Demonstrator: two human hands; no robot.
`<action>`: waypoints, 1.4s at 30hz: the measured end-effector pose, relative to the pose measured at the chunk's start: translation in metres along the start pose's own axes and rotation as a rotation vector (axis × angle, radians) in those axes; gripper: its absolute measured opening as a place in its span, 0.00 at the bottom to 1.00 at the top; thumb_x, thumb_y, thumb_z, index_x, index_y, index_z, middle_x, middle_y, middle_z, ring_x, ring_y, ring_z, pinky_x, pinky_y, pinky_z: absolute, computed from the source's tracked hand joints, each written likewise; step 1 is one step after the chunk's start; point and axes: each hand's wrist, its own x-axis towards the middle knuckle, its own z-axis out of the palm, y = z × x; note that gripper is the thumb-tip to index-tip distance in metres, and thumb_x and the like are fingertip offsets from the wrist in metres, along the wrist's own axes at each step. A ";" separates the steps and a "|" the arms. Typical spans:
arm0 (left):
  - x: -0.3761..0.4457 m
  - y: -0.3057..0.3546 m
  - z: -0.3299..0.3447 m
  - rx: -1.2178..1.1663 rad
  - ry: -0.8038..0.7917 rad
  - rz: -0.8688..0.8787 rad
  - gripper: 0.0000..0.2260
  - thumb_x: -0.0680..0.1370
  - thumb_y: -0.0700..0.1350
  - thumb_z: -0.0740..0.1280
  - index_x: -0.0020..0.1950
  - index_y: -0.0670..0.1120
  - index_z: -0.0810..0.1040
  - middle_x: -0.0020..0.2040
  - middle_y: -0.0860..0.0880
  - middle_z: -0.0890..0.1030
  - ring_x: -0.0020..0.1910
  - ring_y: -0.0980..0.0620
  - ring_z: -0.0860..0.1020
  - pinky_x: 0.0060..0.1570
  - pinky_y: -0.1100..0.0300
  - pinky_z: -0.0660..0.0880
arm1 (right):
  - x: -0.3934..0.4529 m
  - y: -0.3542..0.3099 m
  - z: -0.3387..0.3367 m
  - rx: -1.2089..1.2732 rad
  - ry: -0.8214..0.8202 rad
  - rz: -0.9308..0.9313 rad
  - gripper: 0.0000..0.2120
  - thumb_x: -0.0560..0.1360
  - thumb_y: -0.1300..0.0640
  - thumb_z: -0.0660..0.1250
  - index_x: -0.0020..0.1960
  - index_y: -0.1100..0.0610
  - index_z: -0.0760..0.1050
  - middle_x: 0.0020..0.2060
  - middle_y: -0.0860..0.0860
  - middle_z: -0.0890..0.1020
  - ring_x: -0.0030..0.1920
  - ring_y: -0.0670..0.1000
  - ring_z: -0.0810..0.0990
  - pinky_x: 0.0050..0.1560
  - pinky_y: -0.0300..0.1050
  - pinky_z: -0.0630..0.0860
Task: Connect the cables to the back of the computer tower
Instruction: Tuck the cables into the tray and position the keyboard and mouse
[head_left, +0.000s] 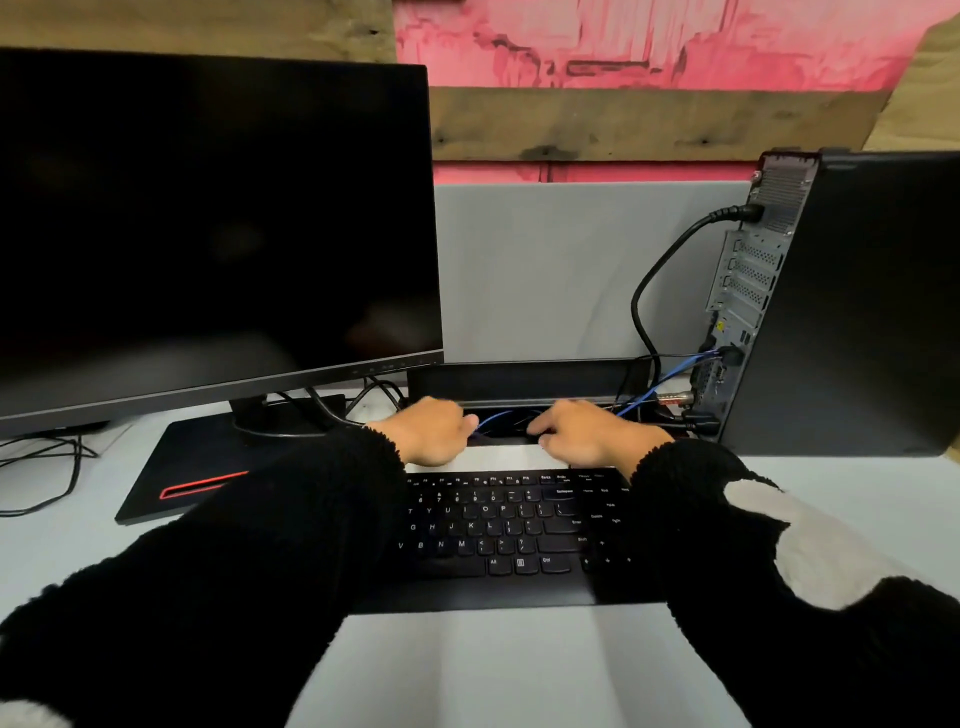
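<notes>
The black computer tower (857, 312) stands at the right of the desk, its back panel (748, 291) turned to the left. A thick black power cable (649, 280) is plugged in near the top of the panel. A blue cable (680, 368) and some dark plugs (701, 423) sit at its lower ports. My left hand (431, 431) is at an open cable slot behind the keyboard, fingers curled where the blue cable (493, 417) comes out. My right hand (587, 434) curls into the same slot among dark cables, its fingertips hidden.
A large dark monitor (208, 234) on a red-trimmed base (197, 467) fills the left. A black keyboard (509, 525) lies under my forearms. The slot's raised lid (524, 379) and a grey partition (571, 260) stand behind my hands. Loose black wires (47, 467) trail at far left.
</notes>
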 end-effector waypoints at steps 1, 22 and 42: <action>0.004 0.001 0.003 0.013 -0.070 -0.011 0.20 0.87 0.48 0.49 0.55 0.38 0.76 0.55 0.39 0.79 0.59 0.39 0.77 0.61 0.47 0.73 | 0.005 0.000 0.003 -0.013 -0.051 -0.013 0.21 0.83 0.57 0.59 0.74 0.55 0.76 0.74 0.50 0.76 0.76 0.55 0.71 0.76 0.50 0.67; 0.082 -0.018 0.028 -0.092 0.273 -0.162 0.13 0.68 0.49 0.81 0.47 0.44 0.86 0.47 0.49 0.82 0.47 0.48 0.82 0.48 0.49 0.83 | 0.045 0.004 0.006 0.017 0.117 -0.045 0.16 0.75 0.65 0.66 0.52 0.50 0.87 0.50 0.46 0.86 0.53 0.51 0.83 0.60 0.49 0.80; 0.090 -0.006 0.016 0.133 -0.084 -0.153 0.10 0.79 0.41 0.67 0.56 0.36 0.81 0.45 0.42 0.81 0.52 0.41 0.82 0.50 0.55 0.79 | 0.056 -0.016 0.017 0.081 -0.272 0.197 0.29 0.82 0.37 0.49 0.77 0.48 0.70 0.77 0.53 0.71 0.72 0.57 0.71 0.67 0.53 0.67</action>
